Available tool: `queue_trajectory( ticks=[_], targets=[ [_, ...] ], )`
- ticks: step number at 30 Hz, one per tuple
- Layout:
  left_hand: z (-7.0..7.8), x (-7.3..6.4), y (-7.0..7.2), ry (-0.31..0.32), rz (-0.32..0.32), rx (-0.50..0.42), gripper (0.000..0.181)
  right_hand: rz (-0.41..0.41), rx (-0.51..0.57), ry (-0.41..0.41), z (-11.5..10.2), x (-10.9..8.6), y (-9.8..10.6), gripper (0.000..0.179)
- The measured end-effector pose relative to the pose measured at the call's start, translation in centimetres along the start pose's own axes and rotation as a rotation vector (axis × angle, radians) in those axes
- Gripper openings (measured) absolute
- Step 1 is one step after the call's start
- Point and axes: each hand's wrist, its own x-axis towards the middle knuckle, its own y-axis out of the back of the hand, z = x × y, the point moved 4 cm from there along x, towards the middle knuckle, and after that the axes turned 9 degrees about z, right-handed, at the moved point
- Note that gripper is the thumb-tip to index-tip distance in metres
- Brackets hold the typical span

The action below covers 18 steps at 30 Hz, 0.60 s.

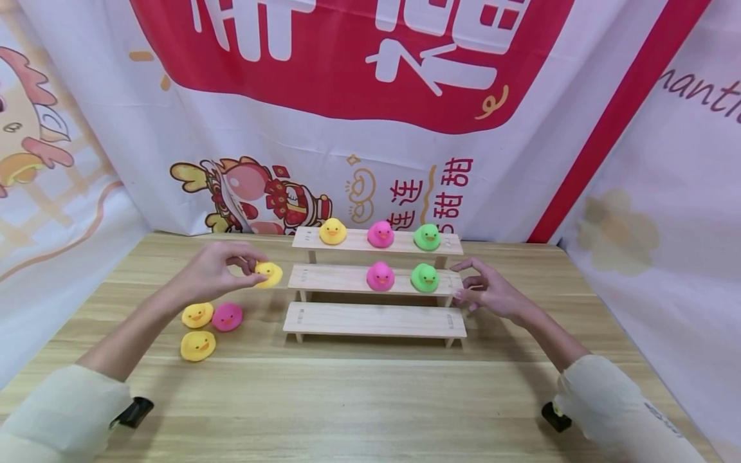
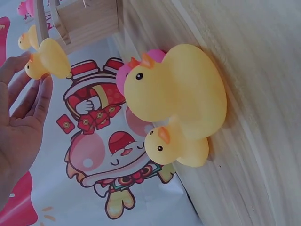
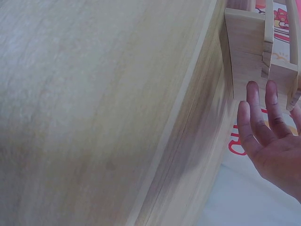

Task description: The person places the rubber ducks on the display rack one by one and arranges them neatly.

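Observation:
My left hand (image 1: 217, 273) pinches a yellow rubber duck (image 1: 269, 274) between thumb and fingers, raised just left of the three-tier wooden display stand (image 1: 370, 319). In the left wrist view the same yellow duck (image 2: 49, 60) sits at the fingertips. At the stand's right end, my right hand (image 1: 486, 292) holds the middle tier, its index finger and thumb apart at the edge. The right wrist view shows the other fingers (image 3: 254, 110) fairly straight beside the side panel (image 3: 247, 52). The middle tier bears a pink duck (image 1: 380, 276) and a green duck (image 1: 425, 278).
On the top tier stand a yellow duck (image 1: 332, 231), a pink duck (image 1: 381, 234) and a green duck (image 1: 427, 237). Two yellow ducks (image 1: 198, 345) and a pink duck (image 1: 227, 316) lie on the wooden table (image 1: 347, 405) at left. A printed cloth (image 1: 289, 116) hangs behind.

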Motion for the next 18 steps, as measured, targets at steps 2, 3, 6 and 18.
queue_trajectory(
  ticks=[2, 3, 6, 18],
  targets=[
    [0.3, 0.1, -0.1, -0.009, 0.002, -0.010, 0.024, 0.000, 0.003, -0.001, 0.0, 0.0, 0.0, 0.050],
    [0.4, 0.2, -0.2, -0.015, 0.005, -0.014, 0.024, 0.000, 0.003, -0.001, 0.0, 0.0, 0.0, 0.050],
    [0.7, 0.4, -0.6, -0.033, 0.007, -0.028, 0.025, 0.000, 0.007, 0.003, 0.1, -0.1, 0.0, 0.050],
    [1.8, 1.4, -2.3, -0.012, -0.015, -0.047, 0.025, -0.004, 0.013, 0.031, -0.1, -0.1, 0.1, 0.050]
  ],
)
